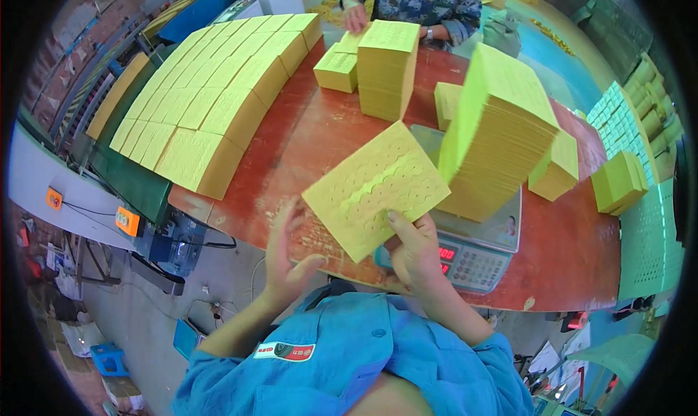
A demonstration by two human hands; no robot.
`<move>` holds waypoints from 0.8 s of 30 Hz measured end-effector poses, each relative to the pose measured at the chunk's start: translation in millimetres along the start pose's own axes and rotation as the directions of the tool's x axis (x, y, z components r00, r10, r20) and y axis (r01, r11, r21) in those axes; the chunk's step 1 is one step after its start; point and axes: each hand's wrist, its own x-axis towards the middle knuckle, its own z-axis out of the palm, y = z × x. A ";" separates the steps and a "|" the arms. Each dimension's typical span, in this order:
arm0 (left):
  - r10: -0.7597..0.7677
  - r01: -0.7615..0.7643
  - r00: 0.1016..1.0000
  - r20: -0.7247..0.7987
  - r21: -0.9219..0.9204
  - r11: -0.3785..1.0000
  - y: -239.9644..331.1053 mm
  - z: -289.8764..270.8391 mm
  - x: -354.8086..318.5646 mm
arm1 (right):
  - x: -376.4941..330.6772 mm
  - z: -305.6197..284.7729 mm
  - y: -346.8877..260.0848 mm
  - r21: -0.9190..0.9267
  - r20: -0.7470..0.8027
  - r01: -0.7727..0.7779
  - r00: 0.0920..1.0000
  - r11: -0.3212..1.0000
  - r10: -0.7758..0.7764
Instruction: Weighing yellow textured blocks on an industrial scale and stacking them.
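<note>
The right hand (416,252) is closed on the lower corner of a yellow perforated sheet (376,190), thumb on top and fingers underneath, holding it tilted above the near edge of the bench (305,136). The left hand (285,260) is open with its fingers spread and slightly curled, just beside the sheet's lower left edge; it grips nothing, and whether a fingertip touches the sheet cannot be told from here.

Behind the sheet a weighing scale (472,252) sits at the near edge of the bench, with a tall leaning stack of yellow sheets (498,136) on its platform. Toward the middle stands another upright stack (387,70), with smaller yellow piles near it and along the right edge. A long row of yellow stacks (218,89) runs along the left edge toward the far left corner.

At the far edge another person's hand (355,17) rests by a low pile.
</note>
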 end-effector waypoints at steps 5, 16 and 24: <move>-0.548 0.563 0.676 0.494 -0.825 -0.049 -52.9 20.9 2.7 | 58.9 22.7 76.7 -0.174 0.090 0.155 0.986 0.972 -0.141; -0.447 0.783 0.605 0.659 -0.392 0.483 -202.6 -37.8 113.3 | 101.3 26.9 60.1 -0.505 -0.063 0.021 0.996 0.863 -0.060; -0.585 0.729 0.505 0.634 -0.677 -0.104 -189.3 38.6 87.4 | 142.6 26.8 121.9 -0.342 -0.323 0.068 0.928 0.937 -0.185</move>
